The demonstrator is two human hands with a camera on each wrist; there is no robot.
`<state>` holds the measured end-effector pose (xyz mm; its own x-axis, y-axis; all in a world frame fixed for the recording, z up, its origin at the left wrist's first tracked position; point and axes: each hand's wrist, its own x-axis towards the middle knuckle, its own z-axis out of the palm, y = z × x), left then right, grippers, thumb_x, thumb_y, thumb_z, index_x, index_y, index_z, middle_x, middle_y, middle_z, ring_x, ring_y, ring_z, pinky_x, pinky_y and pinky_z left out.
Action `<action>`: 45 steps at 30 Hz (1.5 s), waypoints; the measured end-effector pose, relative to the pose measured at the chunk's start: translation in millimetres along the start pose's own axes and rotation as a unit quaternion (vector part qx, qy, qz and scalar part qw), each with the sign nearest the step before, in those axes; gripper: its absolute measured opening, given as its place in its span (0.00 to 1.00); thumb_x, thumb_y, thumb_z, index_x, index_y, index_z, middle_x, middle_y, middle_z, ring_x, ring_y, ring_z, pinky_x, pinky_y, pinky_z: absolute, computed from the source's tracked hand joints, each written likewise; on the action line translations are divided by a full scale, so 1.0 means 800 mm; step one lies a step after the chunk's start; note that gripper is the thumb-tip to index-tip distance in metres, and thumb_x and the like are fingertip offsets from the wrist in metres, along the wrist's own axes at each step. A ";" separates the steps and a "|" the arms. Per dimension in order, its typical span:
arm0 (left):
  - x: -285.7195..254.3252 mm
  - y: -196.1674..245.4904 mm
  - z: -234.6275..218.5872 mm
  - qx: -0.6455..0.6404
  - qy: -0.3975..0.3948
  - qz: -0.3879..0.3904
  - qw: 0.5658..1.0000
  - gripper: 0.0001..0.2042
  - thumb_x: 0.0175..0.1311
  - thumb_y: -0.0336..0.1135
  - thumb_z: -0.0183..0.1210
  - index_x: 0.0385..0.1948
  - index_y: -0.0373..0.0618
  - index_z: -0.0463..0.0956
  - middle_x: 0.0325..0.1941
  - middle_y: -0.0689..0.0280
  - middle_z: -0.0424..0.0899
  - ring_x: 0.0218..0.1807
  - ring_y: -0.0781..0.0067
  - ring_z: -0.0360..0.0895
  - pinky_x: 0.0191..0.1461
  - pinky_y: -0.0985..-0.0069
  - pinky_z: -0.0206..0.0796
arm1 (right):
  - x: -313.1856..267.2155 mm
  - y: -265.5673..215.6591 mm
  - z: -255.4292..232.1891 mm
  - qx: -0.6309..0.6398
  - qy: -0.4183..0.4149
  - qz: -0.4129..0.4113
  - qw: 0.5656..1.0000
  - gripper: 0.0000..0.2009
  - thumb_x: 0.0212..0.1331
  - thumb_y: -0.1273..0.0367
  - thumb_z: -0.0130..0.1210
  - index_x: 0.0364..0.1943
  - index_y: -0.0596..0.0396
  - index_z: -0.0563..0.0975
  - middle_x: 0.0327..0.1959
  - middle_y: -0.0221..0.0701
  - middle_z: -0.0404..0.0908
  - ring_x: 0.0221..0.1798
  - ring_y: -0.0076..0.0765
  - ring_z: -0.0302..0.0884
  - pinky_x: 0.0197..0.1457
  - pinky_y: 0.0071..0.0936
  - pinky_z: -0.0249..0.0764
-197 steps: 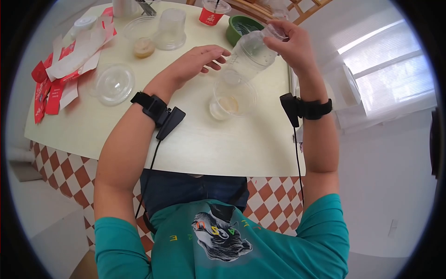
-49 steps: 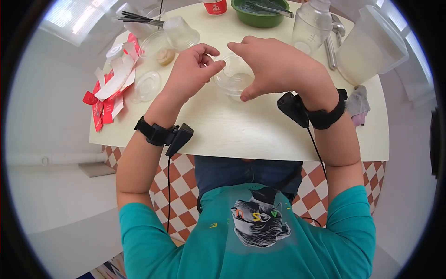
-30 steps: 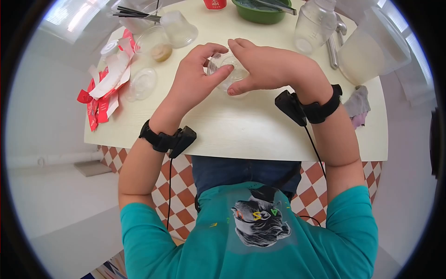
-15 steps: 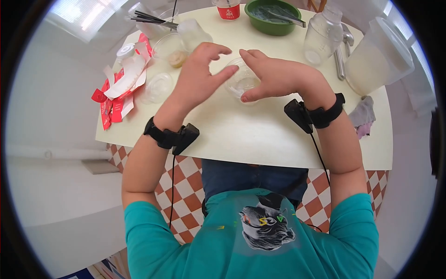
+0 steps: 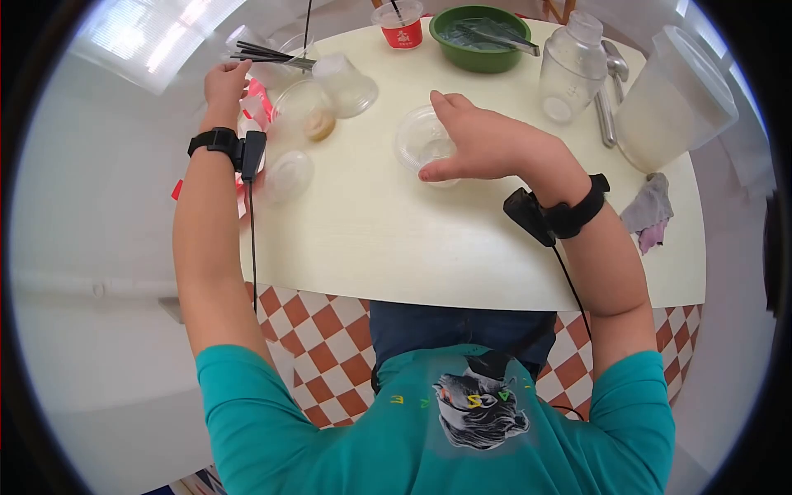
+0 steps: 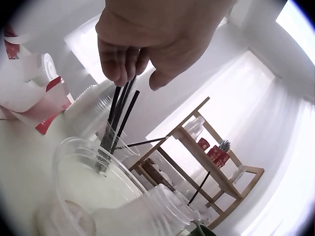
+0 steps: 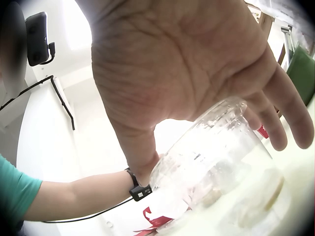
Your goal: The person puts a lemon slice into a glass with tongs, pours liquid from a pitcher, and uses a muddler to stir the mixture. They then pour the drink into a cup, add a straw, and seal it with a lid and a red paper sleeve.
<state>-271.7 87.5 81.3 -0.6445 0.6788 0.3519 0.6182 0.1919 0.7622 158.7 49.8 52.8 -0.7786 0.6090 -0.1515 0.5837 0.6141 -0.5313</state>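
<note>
My left hand (image 5: 224, 82) reaches to the back left, at several thin black straws (image 5: 262, 53) standing in a clear container. In the left wrist view, its fingertips hang right at the upper ends of the straws (image 6: 118, 115), with the thumb apart from the fingers. My right hand (image 5: 503, 148) curves round a clear plastic cup (image 5: 419, 142) near the middle of the table. Seen from the right wrist, the palm is above the cup (image 7: 211, 157), the thumb on one side and the fingers on the other.
Red and white torn packaging (image 5: 256, 107), a clear lid (image 5: 289, 177) and an upturned clear cup (image 5: 342, 82) lie left. Behind stand a red cup (image 5: 402, 31) and a green bowl (image 5: 478, 56). A shaker (image 5: 571, 70), a pitcher (image 5: 672, 103) and a grey cloth (image 5: 649, 206) are right.
My left hand has left the plastic cup and moved to the straws at the back left. My right hand, which tilted the shaker over the cup earlier, stays round the cup; the shaker stands upright.
</note>
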 end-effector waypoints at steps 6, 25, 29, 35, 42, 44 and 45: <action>0.035 -0.021 0.020 0.028 -0.036 -0.021 0.999 0.14 0.54 0.38 0.65 0.36 0.37 0.80 0.29 0.63 0.83 0.27 0.75 0.81 0.28 0.78 0.74 | 0.005 0.007 0.008 0.009 0.032 -0.027 0.999 0.54 0.43 0.47 0.63 0.66 0.74 0.50 0.60 0.56 0.63 0.55 0.54 0.73 0.54 0.36 0.74; -0.006 0.122 -0.066 0.026 0.050 0.217 0.974 0.13 0.59 0.40 0.62 0.37 0.39 0.81 0.29 0.70 0.83 0.28 0.81 0.76 0.34 0.83 0.67 | 0.005 0.001 0.001 0.002 0.000 -0.009 1.000 0.54 0.45 0.46 0.63 0.67 0.71 0.49 0.64 0.53 0.59 0.60 0.52 0.69 0.60 0.34 0.69; -0.081 0.177 -0.076 -0.042 -0.128 0.232 0.963 0.11 0.61 0.38 0.61 0.36 0.38 0.80 0.26 0.73 0.78 0.28 0.83 0.72 0.33 0.83 0.64 | 0.004 0.002 0.001 0.006 -0.008 -0.006 1.000 0.54 0.45 0.45 0.63 0.67 0.71 0.50 0.62 0.53 0.62 0.59 0.52 0.70 0.58 0.34 0.71; -0.157 0.202 -0.049 -0.011 -0.365 0.257 0.895 0.07 0.64 0.34 0.57 0.32 0.41 0.76 0.22 0.74 0.72 0.26 0.87 0.66 0.32 0.86 0.58 | 0.012 0.013 0.011 0.024 0.035 -0.027 0.999 0.50 0.41 0.47 0.66 0.61 0.72 0.58 0.55 0.52 0.68 0.54 0.52 0.74 0.52 0.37 0.74; -0.148 0.220 -0.060 0.034 -0.379 0.294 0.877 0.07 0.64 0.34 0.57 0.33 0.41 0.76 0.22 0.75 0.71 0.25 0.87 0.65 0.31 0.86 0.58 | 0.004 0.007 0.003 0.017 0.010 -0.012 1.000 0.53 0.44 0.47 0.65 0.66 0.70 0.52 0.61 0.53 0.64 0.61 0.51 0.68 0.60 0.34 0.69; -0.146 0.222 -0.065 0.041 -0.377 0.293 0.878 0.06 0.64 0.34 0.57 0.32 0.41 0.75 0.23 0.75 0.71 0.25 0.87 0.64 0.30 0.86 0.58 | 0.005 0.008 0.003 0.017 0.011 -0.012 1.000 0.52 0.44 0.47 0.65 0.66 0.70 0.52 0.61 0.53 0.64 0.61 0.51 0.67 0.60 0.33 0.69; -0.147 0.223 -0.066 0.042 -0.377 0.292 0.878 0.06 0.64 0.34 0.57 0.32 0.41 0.75 0.23 0.75 0.71 0.25 0.87 0.64 0.30 0.86 0.58 | 0.005 0.007 0.003 0.016 0.011 -0.012 1.000 0.52 0.44 0.47 0.65 0.66 0.70 0.53 0.61 0.53 0.64 0.62 0.51 0.67 0.60 0.33 0.69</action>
<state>-109.3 4.3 204.1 0.2537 0.9492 0.1860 0.7959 -0.3142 0.5176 158.1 54.8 46.8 -0.7864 0.6060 -0.1197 0.5571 0.6120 -0.5614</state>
